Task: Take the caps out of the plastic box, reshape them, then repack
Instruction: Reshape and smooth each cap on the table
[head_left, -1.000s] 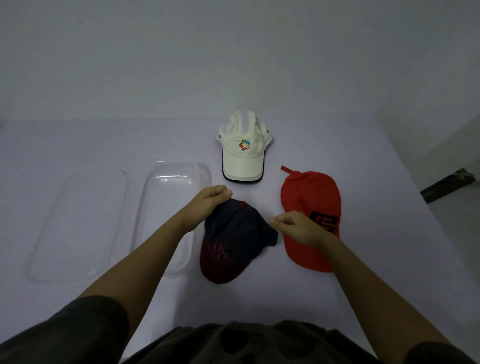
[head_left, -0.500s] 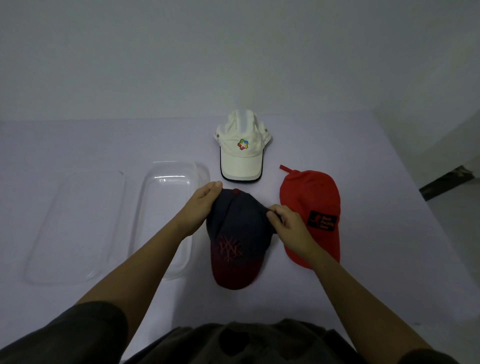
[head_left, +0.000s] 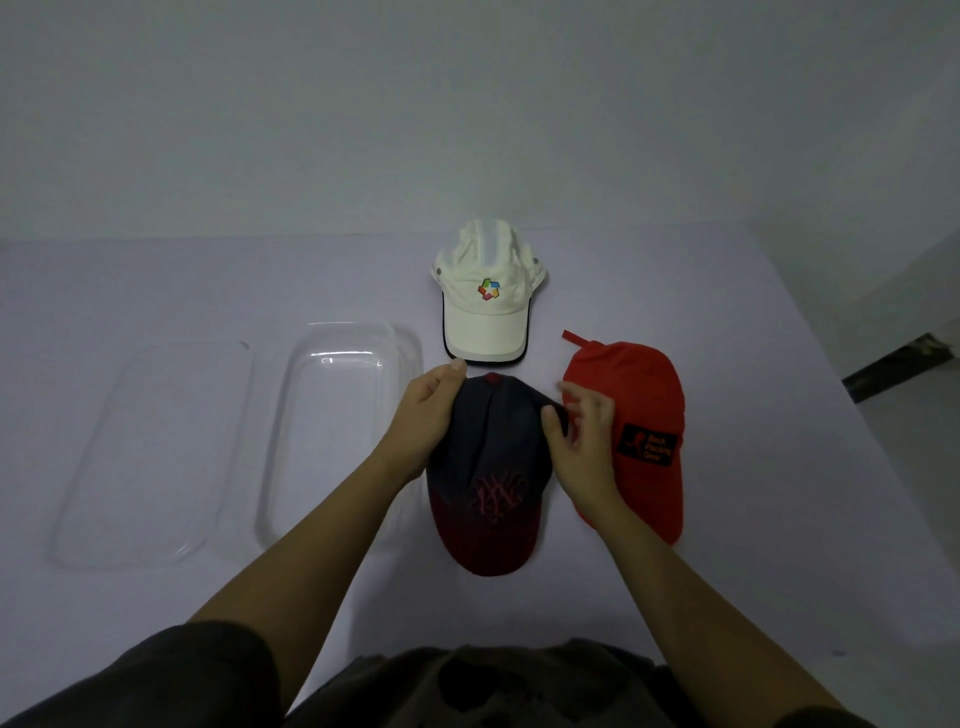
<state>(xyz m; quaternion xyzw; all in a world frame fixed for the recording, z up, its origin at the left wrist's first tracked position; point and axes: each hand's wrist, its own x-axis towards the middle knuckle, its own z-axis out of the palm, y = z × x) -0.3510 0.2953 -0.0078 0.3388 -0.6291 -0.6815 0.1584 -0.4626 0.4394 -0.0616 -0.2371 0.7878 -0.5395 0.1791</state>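
A dark navy cap (head_left: 491, 467) with a maroon brim and red stitched logo lies flat on the table, brim toward me. My left hand (head_left: 423, 415) grips the left side of its crown. My right hand (head_left: 584, 441) pinches the right side of the crown between thumb and fingers. A white cap (head_left: 488, 301) with a coloured logo sits just beyond it. A red cap (head_left: 636, 426) with a black patch lies to the right, partly under my right hand. The clear plastic box (head_left: 332, 415) stands empty to the left of the navy cap.
The box's clear lid (head_left: 156, 447) lies flat further left. The table's right edge (head_left: 831, 374) runs diagonally, with the floor beyond it. A plain wall rises behind the table.
The navy cap has been turned from a tilted, crumpled lie to straight with its brim toward me. Both hands have moved up along the crown's sides.
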